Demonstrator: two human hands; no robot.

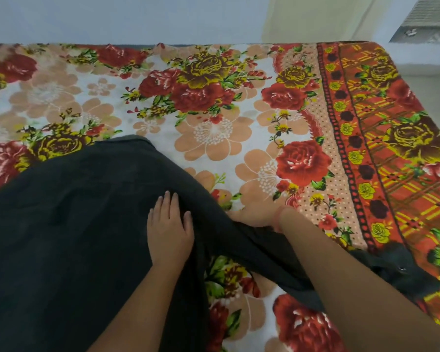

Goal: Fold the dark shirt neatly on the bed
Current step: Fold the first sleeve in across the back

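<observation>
At frame centre, pressed left hand (169, 229) flat on the dark shirt (61, 224), fingers straight, slightly spread and pointed toward 12 o'clock, gripping nothing. Placed right hand (254, 214) just at 3 o'clock of the left, near it but not touching, with a raised ridge of dark cloth between the two. Rested there on the floral bedsheet (214, 128) along the far edge of the sleeve (259, 252), fingertips lost under the fabric; could not tell whether pinching the cloth or merely lying against it. Wore a thin reddish thread (277, 221) at that wrist, and crossed the sleeve with the bare forearm.

Spread over the bed from 7 to 9 o'clock, covered most of the lower left of the frame with the shirt's body, mostly smooth, with a rounded edge reaching toward 11 o'clock. Ran the sleeve out from under the right forearm toward 4 o'clock, ending in a crumpled cuff (407, 278) with one small button (401, 269) showing. Lay there on the sheet's red-and-yellow border (391, 123), which ran from 1 to 5 o'clock.

Beyond the bed's far edge, showed a pale wall (112, 16) at 12 o'clock, a cream curtain (315, 16) at 1 o'clock, and a grey ribbed object (432, 13), too blurred to identify, at 2 o'clock.
</observation>
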